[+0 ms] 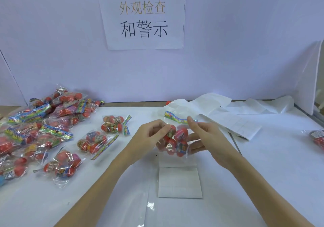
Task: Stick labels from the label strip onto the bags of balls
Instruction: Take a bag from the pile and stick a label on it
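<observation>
A clear bag of red balls [177,140] with a colourful header hangs between my hands above the table's middle. My left hand [152,135] pinches the bag's left side with curled fingers. My right hand [201,135] grips its right side, thumb up near the header and fingers under the balls. A small barcode label shows on one ball side of the bag. The white label strip [179,183] lies flat on the table just below the held bag, near me. A long used backing strip [236,123] trails off behind my right hand.
A heap of several ball bags [35,130] covers the left of the white table, with loose ones [114,124] nearer the middle. One more bag [317,137] lies at the right edge. Crumpled white paper [263,104] sits at the back right. A partition wall with a printed sign [143,16] stands behind.
</observation>
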Available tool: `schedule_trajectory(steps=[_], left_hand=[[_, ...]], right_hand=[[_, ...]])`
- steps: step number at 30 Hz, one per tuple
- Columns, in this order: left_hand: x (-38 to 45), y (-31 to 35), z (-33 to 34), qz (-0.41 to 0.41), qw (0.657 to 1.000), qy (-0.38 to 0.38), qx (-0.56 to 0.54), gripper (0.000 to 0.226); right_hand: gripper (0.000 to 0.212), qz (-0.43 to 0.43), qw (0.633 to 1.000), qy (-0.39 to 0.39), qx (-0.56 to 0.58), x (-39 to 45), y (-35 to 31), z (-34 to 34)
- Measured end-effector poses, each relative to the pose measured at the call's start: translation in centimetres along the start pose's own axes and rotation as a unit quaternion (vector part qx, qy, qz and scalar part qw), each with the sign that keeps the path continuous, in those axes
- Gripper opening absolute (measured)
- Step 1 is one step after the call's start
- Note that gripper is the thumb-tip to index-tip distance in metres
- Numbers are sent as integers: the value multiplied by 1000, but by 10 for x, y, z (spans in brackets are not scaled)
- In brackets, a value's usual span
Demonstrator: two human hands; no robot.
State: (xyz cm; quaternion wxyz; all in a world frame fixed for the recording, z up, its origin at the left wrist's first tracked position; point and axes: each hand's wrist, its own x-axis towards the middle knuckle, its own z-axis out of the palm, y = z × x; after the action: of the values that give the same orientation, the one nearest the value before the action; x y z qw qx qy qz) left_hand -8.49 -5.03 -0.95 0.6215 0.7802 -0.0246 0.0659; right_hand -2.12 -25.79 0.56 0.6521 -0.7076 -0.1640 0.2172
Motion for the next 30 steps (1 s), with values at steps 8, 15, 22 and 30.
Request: schedule_trajectory(steps=[8, 15, 22, 30], left_hand=[[0, 6, 5, 32, 995, 85, -28, 21], [2, 2, 9, 8, 987, 127, -100, 21], [5, -4, 1, -6, 985, 163, -52, 20], [8, -4, -3, 8, 970, 231, -80, 13]], right_hand=[[42, -93, 992, 80, 12, -1, 2, 10], [33, -22, 999, 8, 40, 0, 6, 6], [36, -42, 999, 6, -12, 2, 8, 2], [43, -53, 998, 16, -36, 1, 9, 10]])
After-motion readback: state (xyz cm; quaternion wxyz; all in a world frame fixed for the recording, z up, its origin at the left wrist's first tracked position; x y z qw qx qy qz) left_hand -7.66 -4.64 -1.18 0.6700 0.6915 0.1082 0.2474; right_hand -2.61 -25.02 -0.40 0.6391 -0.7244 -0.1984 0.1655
